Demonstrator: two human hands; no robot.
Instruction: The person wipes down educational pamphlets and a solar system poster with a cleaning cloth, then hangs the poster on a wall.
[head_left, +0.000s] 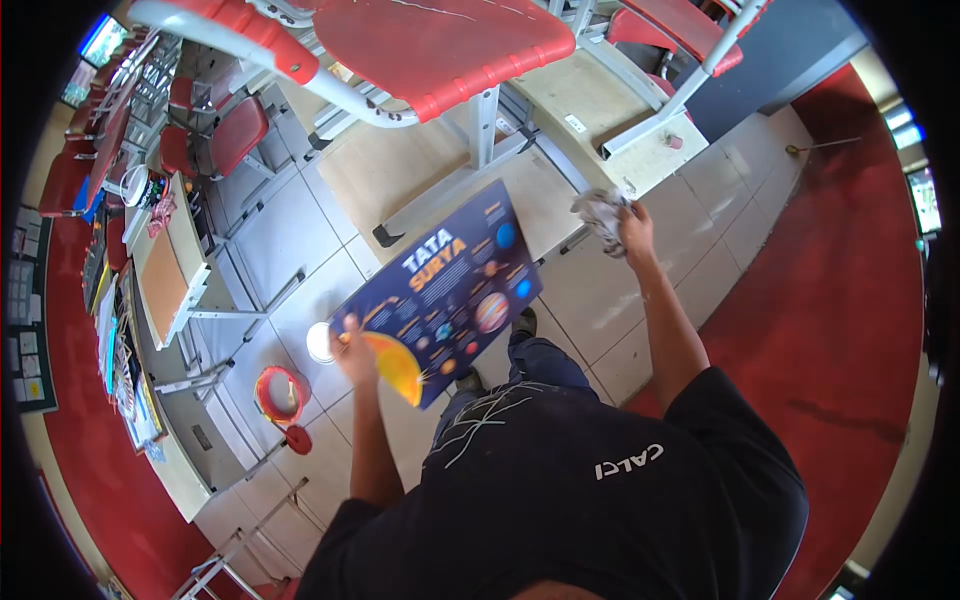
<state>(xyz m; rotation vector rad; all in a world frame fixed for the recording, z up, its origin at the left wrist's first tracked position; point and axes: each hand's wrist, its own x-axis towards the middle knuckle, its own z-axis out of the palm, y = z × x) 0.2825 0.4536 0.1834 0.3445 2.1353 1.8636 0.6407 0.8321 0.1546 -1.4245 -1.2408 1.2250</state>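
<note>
A dark blue poster (450, 300) with planets, a yellow sun and the words "TATA SURYA" is tilted in front of my body. My left hand (353, 352) grips its lower left edge, near the sun. Out to the right, my right hand (635, 232) is closed on a crumpled grey-white cloth (602, 215), held apart from the poster beside a desk edge.
Red chairs (450, 50) stand on desks (590, 85) ahead. At the left is a desk with a brown panel (165, 275), near stacked papers (110, 340). A red ring-shaped object (262, 395) lies on the tiled floor (305, 225). Red flooring (820, 330) spans the right.
</note>
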